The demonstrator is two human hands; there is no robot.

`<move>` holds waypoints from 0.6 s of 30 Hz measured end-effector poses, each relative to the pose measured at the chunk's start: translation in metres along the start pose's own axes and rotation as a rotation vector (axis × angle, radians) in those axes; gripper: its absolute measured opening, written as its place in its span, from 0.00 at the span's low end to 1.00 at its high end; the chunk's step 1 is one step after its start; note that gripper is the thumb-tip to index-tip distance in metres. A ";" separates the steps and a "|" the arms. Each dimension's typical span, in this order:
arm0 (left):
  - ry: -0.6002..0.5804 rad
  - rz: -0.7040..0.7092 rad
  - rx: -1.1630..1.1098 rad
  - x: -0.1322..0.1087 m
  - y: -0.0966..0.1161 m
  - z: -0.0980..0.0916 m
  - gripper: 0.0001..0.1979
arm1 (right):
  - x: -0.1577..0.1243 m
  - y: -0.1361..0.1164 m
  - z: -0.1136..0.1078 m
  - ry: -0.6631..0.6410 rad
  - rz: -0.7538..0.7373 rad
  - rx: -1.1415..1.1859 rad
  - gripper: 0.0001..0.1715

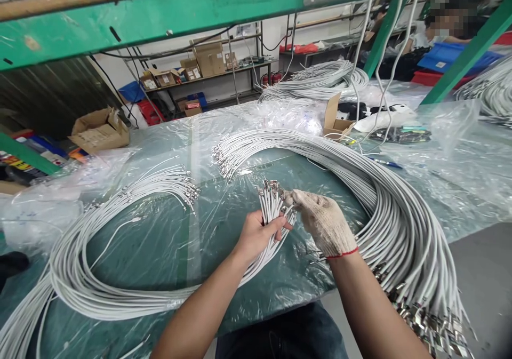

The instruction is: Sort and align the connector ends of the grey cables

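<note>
My bare left hand [260, 233] is wrapped round the end of a bundle of white cables [168, 297], whose metal connectors stick up above the fingers. From there the bundle curves left across the table in a wide loop. On my right hand [322, 220] is a knitted work glove with a red cuff edge. Its fingertips are closed at the connectors, touching the right side of the held ends; whether they pinch one connector is hidden. A second thick bundle of white cables [384, 188] arcs behind and to the right, its metal ends hanging at the front right.
Clear plastic film covers the green table [156, 252]. Behind stand a small open cardboard box [336, 121] and another cable coil [316, 79]. A blue pen [386, 162] lies at the right. A green beam [160, 25] crosses overhead. A person [452, 20] is at the far right.
</note>
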State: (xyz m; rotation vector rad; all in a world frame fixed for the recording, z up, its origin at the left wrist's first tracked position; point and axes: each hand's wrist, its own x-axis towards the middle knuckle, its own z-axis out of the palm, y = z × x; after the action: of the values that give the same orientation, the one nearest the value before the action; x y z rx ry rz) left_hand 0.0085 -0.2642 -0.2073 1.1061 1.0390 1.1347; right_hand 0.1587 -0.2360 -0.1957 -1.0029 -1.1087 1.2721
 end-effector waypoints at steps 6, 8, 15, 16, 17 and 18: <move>-0.009 -0.021 -0.031 0.001 0.001 -0.002 0.16 | -0.001 -0.004 0.001 0.064 0.050 -0.058 0.30; -0.003 -0.023 -0.040 0.000 0.001 -0.002 0.15 | -0.001 -0.008 -0.001 0.106 0.066 -0.075 0.31; 0.043 0.002 -0.061 0.002 -0.003 -0.002 0.14 | 0.007 -0.003 -0.011 0.139 -0.114 -0.389 0.23; 0.069 0.016 -0.046 0.003 -0.003 -0.003 0.14 | 0.008 -0.001 -0.014 0.192 -0.129 -0.492 0.22; 0.086 0.019 -0.037 0.003 -0.003 -0.003 0.14 | 0.009 0.000 -0.017 0.234 -0.142 -0.604 0.21; 0.088 0.007 -0.038 0.003 -0.002 -0.003 0.15 | 0.009 0.001 -0.020 0.262 -0.155 -0.701 0.21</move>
State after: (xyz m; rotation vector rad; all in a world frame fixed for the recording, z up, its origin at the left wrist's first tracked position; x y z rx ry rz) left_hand 0.0058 -0.2612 -0.2103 1.0383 1.0781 1.2133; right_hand 0.1776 -0.2259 -0.2000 -1.5125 -1.4228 0.5944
